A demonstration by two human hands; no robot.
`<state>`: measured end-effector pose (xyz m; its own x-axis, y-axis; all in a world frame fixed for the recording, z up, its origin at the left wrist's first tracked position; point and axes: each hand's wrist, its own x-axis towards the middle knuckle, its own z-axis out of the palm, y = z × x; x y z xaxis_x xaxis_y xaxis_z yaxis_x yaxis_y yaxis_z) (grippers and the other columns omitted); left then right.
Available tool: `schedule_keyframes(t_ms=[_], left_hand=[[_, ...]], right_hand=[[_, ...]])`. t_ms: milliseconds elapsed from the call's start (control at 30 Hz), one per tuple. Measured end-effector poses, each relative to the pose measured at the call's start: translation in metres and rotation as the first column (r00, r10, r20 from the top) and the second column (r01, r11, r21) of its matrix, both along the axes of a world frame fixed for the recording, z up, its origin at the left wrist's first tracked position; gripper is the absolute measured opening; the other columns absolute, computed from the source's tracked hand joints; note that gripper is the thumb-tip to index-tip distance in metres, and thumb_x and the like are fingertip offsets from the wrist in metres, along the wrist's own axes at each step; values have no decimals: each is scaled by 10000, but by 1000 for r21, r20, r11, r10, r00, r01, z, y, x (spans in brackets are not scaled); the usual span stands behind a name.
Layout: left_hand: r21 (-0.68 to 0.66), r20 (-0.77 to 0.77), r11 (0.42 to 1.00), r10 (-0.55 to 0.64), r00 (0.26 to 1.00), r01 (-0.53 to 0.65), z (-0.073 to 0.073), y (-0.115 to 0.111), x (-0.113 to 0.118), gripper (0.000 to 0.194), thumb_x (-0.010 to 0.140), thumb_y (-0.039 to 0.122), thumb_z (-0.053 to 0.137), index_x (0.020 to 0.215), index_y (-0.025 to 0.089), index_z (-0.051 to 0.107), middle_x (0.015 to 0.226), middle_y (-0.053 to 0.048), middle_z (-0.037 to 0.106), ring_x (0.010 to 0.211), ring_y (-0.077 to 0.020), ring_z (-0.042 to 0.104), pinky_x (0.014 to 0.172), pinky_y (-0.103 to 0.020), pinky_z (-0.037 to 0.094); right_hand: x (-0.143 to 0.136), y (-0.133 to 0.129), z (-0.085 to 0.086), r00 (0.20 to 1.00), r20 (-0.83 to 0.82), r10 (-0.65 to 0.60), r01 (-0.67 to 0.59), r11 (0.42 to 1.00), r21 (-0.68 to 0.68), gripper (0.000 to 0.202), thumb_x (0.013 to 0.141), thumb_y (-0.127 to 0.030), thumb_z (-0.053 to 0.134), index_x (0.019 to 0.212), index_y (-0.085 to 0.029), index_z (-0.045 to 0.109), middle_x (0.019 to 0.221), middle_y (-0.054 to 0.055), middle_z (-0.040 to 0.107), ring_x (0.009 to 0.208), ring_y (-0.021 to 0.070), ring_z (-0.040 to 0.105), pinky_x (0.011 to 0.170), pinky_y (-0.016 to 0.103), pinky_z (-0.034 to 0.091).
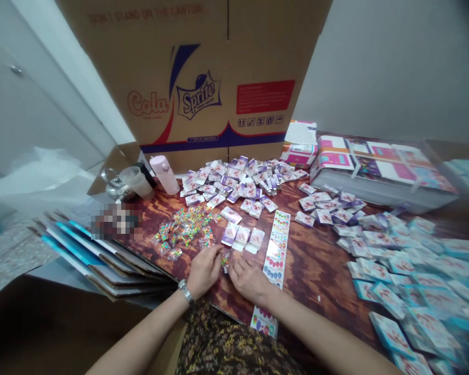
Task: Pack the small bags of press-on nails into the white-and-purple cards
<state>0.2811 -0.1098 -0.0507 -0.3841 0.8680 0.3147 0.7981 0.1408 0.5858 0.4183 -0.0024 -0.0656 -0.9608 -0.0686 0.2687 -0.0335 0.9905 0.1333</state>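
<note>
My left hand (206, 266), with a watch on its wrist, is closed near the table's front edge. Close on its right, my right hand (247, 276) is closed too, its forearm across a sticker strip (277, 245). Between the fingertips of both hands is a small clear packet of coloured candies (225, 262). Three small boxes (241, 237) with flaps stand or lie in a row just beyond the hands, and another small box (231, 215) lies behind them. To the left spreads a pile of candy packets (187, 226).
A large carton (219, 62) stands at the back, before it a heap of small boxes (234, 179) and a pink bottle (164, 174). Blue-edged boxes (410, 276) cover the right side. Flattened cartons (101, 260) lie left; stacked printed sheets (383, 172) sit back right.
</note>
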Motion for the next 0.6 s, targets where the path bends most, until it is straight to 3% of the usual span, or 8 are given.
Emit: schedule_keyframes(t_ms=[100,167,267,333,467,533,600], left_hand=[[-52,-159,995,-98,982,90,18,39,-5,267,873,185,384,1111,174,507,967,-86,592,915,-207,534,821,-349,440],[-133,-254,972,-223,941,194,25,68,-2,310,870,210,404,1166,162,484,1044,-103,571,982,-224,499,863,-366,414],[-258,-342,896,-434,834,360,26,109,8,421,842,342,480,1229,181,449,1224,-129,473,1125,-266,403,948,-426,335],[-363,-311,854,-488,815,373,23,130,13,412,812,412,513,1173,214,504,1218,-123,472,1142,-287,380,948,-462,313],[-432,-224,840,-453,863,328,14,150,20,267,754,367,582,946,184,609,1016,-129,549,1025,-304,458,867,-470,359],[-398,-187,862,-411,892,314,12,150,25,202,763,299,566,913,172,609,979,-124,547,952,-279,502,827,-439,388],[-346,-118,891,-351,929,293,12,146,28,170,781,239,528,919,172,601,966,-106,542,871,-234,537,781,-381,416]], right_hand=[[6,3,6,1000,-23,-22,20,998,-56,169,851,-89,424,916,-133,574,774,84,623,754,197,550,687,332,417],[14,2,12,1000,-3,-25,24,994,-110,129,853,-107,446,884,-148,564,756,66,607,746,192,542,672,318,415],[28,-2,20,999,42,-34,40,987,-154,96,847,-121,467,865,-160,553,751,49,593,727,188,533,627,295,413],[39,-1,23,997,58,-53,63,984,-168,108,835,-108,475,893,-158,551,796,52,599,730,187,534,615,288,416],[61,14,28,987,44,-154,160,947,-280,190,829,-84,437,966,-157,545,809,57,593,722,182,541,617,277,429],[70,23,32,966,24,-256,244,879,-409,195,838,-103,406,962,-164,544,795,60,578,716,180,543,623,275,432],[77,31,38,936,20,-352,302,771,-560,184,854,-133,382,934,-169,544,806,65,570,728,176,545,638,271,429]])
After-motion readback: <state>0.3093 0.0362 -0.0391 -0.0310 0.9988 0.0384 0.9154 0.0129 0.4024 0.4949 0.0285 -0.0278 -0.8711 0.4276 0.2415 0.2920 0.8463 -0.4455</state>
